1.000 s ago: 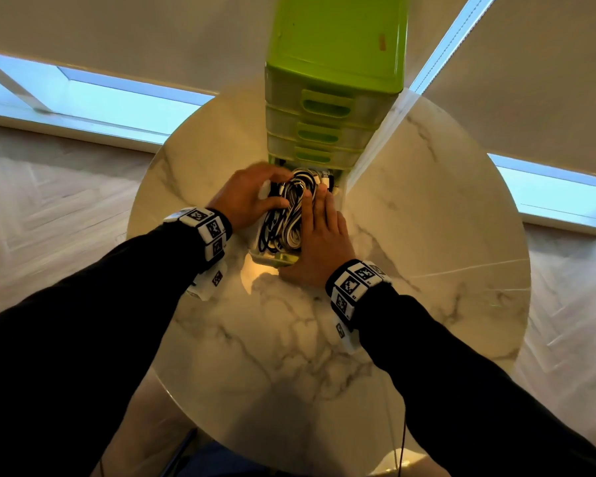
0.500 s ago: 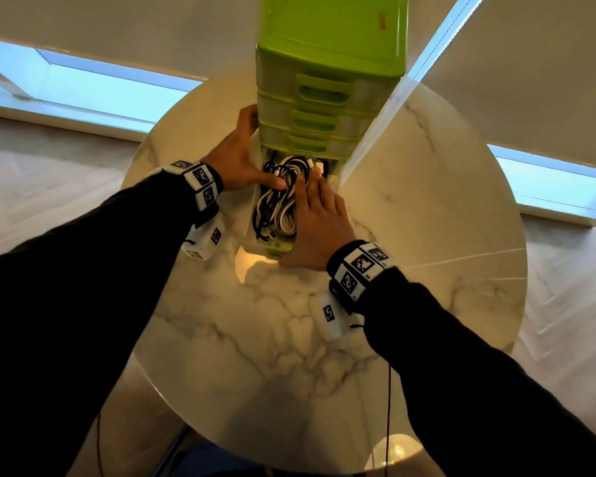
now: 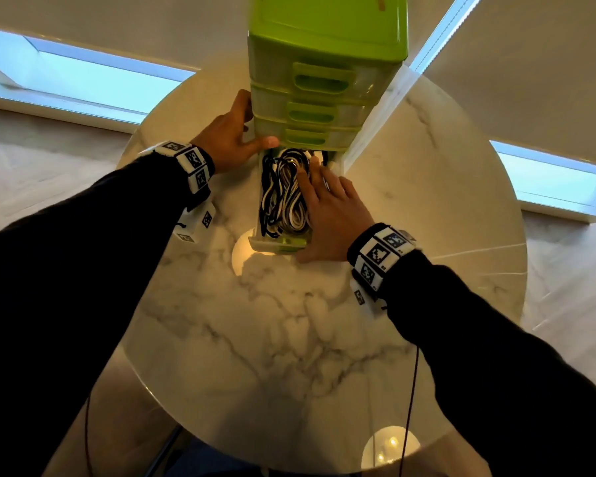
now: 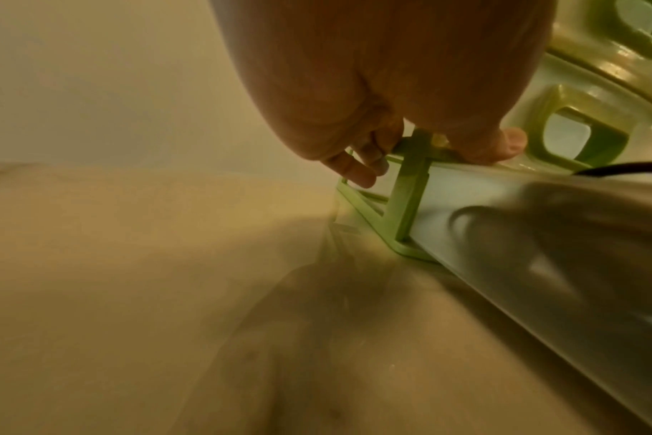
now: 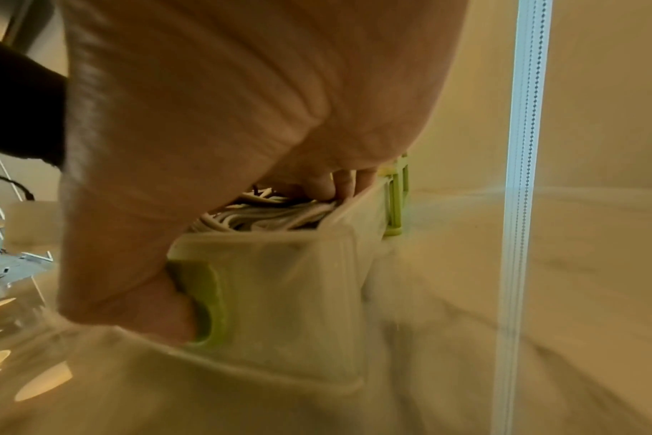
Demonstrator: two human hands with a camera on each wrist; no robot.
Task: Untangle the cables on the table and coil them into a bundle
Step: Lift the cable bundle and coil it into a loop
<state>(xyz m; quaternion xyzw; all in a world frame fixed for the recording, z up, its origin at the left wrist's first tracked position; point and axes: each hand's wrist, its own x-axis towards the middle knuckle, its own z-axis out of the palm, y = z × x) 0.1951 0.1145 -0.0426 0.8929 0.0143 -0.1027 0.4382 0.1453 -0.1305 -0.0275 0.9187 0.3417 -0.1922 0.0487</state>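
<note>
A bundle of black and white cables (image 3: 283, 194) lies in the pulled-out bottom drawer (image 3: 276, 244) of a green drawer unit (image 3: 324, 39). My right hand (image 3: 331, 215) lies flat on the cables' right side with straight fingers. In the right wrist view its thumb presses the drawer's green handle (image 5: 205, 294), and the fingers rest on the cables (image 5: 265, 217). My left hand (image 3: 227, 139) braces the unit's lower left corner, fingers along the side and thumb across the front. The left wrist view shows those fingers touching the green frame (image 4: 406, 200).
The unit stands at the far side of a round marble table (image 3: 289, 339). Bright window strips run behind it on both sides. Thin dark wires hang down from both sleeves near the table's near edge.
My left hand has left the cables and gone up to the unit's left corner. My right hand has stayed flat on the cables.
</note>
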